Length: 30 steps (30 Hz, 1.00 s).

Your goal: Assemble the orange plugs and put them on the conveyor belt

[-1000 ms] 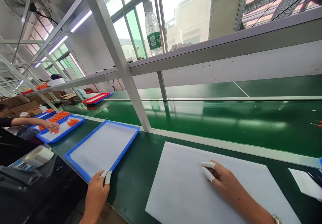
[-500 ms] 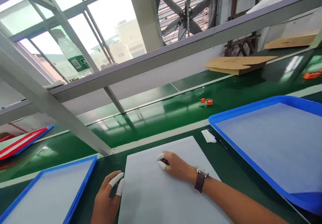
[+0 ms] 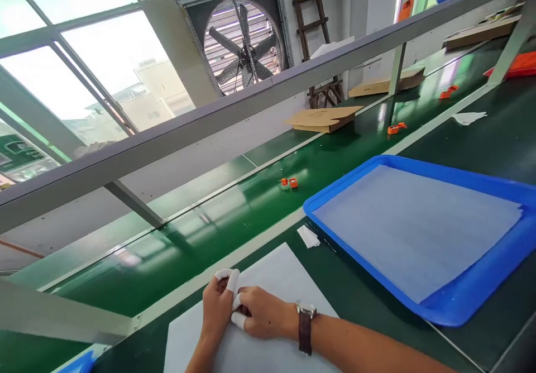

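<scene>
White paper (image 3: 276,272) lies on the dark green bench under both hands. My left hand (image 3: 216,305) is closed, its white-covered thumb and fingertip curled together above the sheet. Right beside it, my right hand (image 3: 266,312) is closed too, with white finger covers on its thumb and fingertip and a watch (image 3: 305,325) at the wrist. The hands meet near the middle of the paper. Whatever lies between their fingertips, if anything, is hidden or too small to make out.
A blue tray (image 3: 364,269) lined with a white sheet lies to the right. Small white scraps (image 3: 309,236) rest by its corner. Beyond is a shiny green belt (image 3: 226,216) with orange pieces (image 3: 288,183) and flat cardboard (image 3: 322,119). A metal rail (image 3: 184,122) crosses above.
My left hand has moved from the paper's left edge onto the sheet, next to my right hand, and its fingers have closed. The view has swung to the right.
</scene>
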### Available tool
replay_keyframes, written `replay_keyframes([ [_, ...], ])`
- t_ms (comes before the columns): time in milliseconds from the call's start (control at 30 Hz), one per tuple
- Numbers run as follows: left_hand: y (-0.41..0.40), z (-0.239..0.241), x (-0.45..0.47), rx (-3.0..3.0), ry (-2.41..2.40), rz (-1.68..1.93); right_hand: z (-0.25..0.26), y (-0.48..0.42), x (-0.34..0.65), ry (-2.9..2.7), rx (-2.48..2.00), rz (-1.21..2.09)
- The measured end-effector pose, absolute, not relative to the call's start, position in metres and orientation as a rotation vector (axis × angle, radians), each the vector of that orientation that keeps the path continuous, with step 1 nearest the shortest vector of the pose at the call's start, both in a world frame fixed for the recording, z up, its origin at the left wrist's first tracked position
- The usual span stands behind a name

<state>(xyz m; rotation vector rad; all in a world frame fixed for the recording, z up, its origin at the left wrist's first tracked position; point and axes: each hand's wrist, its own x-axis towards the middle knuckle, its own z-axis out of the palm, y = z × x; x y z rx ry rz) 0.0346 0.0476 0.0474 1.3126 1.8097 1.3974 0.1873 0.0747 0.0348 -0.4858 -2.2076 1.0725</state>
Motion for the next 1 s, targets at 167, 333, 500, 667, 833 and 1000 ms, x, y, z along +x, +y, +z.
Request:
replay_keyframes([
  [167, 0.03, 0.046, 0.036, 1.314, 1.785, 1.387, 0.035, 0.077, 0.188, -2.046, -0.54, 1.489],
  [333, 0.023, 0.046, 0.038, 1.385, 1.818, 1.414, 0.039, 0.078, 0.188, -1.805, -0.595, 1.929],
  [500, 0.023, 0.046, 0.04, 1.398, 1.875, 1.378, 0.042, 0.079, 0.189, -1.713, -0.603, 2.034],
  [667, 0.022, 0.048, 0.039, 1.39, 1.89, 1.329, 0.044, 0.079, 0.19, -1.727, -0.594, 2.045],
  [833, 0.022, 0.047, 0.038, 1.36, 1.854, 1.352, 0.047, 0.079, 0.191, -1.712, -0.563, 2.064],
  [1000, 0.024, 0.044, 0.034, 1.35, 1.79, 1.328, 0.039, 0.077, 0.19, -1.783, -0.577, 1.984],
])
